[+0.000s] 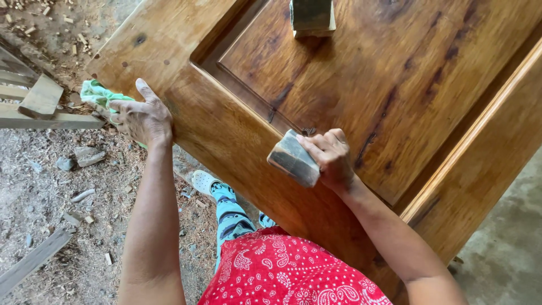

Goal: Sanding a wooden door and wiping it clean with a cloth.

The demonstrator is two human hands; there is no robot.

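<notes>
A large varnished wooden door (350, 85) with a recessed panel lies flat in front of me. My right hand (330, 158) grips a small wooden block (293, 159) pressed against the door's frame rail, next to the panel's edge. My left hand (142, 117) rests on the door's left edge and holds a crumpled green cloth (97, 95) against it.
A second block (311, 17) stands on the panel at the top. Wooden planks (42, 104) lie to the left on a dirt floor strewn with chips and sawdust. My leg in patterned trousers and a light shoe (203, 182) shows under the door. Grey concrete (508, 248) is at lower right.
</notes>
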